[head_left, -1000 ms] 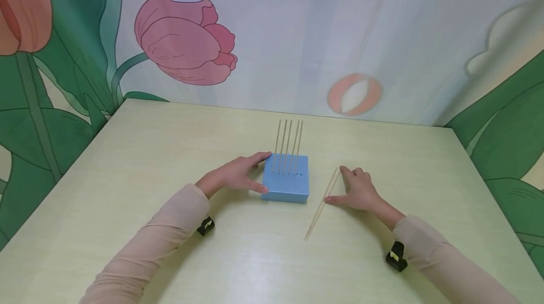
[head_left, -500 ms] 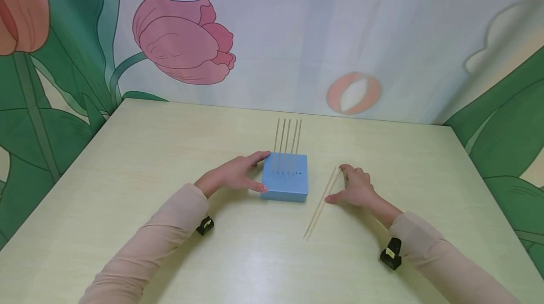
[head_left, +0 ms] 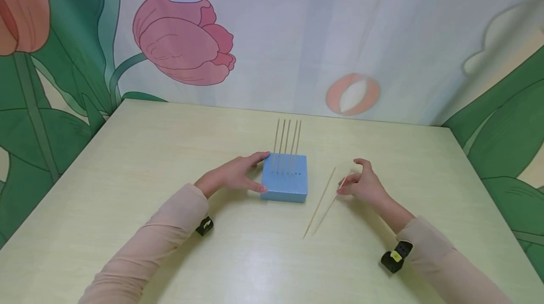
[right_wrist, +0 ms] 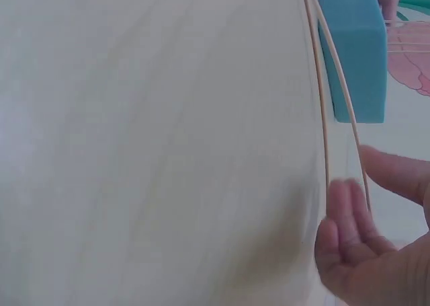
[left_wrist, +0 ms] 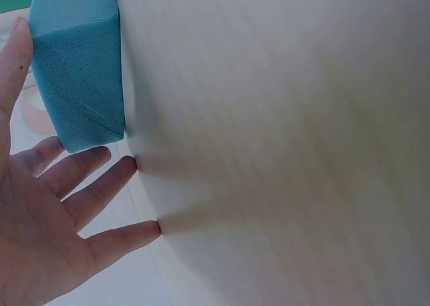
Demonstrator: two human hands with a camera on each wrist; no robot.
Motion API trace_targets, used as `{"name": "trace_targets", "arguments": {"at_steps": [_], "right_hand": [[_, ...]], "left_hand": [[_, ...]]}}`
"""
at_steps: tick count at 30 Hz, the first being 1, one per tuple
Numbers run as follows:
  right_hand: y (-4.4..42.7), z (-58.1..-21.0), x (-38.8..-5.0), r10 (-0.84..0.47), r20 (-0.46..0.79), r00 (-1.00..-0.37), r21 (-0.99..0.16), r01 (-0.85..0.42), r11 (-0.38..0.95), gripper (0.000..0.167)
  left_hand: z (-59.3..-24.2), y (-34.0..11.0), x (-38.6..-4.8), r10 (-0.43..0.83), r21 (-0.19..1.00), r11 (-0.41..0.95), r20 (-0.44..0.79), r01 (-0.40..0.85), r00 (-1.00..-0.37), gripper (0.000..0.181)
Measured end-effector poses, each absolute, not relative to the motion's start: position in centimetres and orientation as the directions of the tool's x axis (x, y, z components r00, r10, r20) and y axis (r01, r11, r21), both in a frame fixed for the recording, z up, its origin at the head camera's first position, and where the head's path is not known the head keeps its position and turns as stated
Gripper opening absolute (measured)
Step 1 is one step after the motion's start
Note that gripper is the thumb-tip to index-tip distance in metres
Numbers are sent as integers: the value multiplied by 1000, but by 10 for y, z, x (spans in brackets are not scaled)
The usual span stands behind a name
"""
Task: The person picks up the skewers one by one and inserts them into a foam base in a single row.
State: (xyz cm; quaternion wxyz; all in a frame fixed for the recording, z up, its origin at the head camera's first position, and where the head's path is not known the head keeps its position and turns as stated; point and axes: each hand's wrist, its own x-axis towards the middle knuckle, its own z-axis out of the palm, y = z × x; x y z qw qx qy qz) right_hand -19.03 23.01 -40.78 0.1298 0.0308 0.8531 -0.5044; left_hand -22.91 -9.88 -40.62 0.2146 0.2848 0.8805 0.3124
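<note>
A blue foam-like block [head_left: 284, 186] sits mid-table, several thin wooden sticks [head_left: 286, 146] standing upright in a row of holes. Beside that row, two small holes [head_left: 298, 173] show bare. My left hand [head_left: 235, 173] holds the block's left side, thumb at the front corner and index finger at the back; in the left wrist view, the other fingers [left_wrist: 101, 195] spread out straight. To the right, my right hand [head_left: 365, 186] pinches a thin wooden stick [head_left: 325, 214], its upper end raised. Another stick [head_left: 319, 202] lies on the table between it and the block.
The pale wooden table [head_left: 187, 134] reaches back to a printed curtain [head_left: 272, 35] with flowers and leaves. Each wrist carries a small black camera mount, such as the one on the right [head_left: 397, 256].
My right hand has taken one of the two lying sticks, lifted its upper end and moved slightly right, parting the sticks. The left hand and block have stayed put.
</note>
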Motion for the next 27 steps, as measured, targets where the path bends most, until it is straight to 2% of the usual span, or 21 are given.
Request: {"name": "trace_targets", "arguments": {"at_steps": [7,11,15,20,27], "right_hand": [[231,-399,-182,-55,-168,-984,-937,142,318,82],[227,-388,-180,-42,-60,-997,-960,46,277,82],[222,-372,-178,-38,94,-995,-958,-101,267,81],[216,-357,-178,-54,279,-959,-917,-283,280,73],[202,-343,-181,-57,509,-859,-806,-499,318,40]], "left_hand": [[-406,-99,-230,640,671,640,-195,374,-743,96],[-407,-99,-229,640,673,638,-194,374,-743,97],[-407,-99,-229,641,674,636,-191,375,-744,97],[-407,-99,-230,641,674,636,-190,376,-744,96],[-408,-99,-230,644,674,633,-185,381,-743,96]]}}
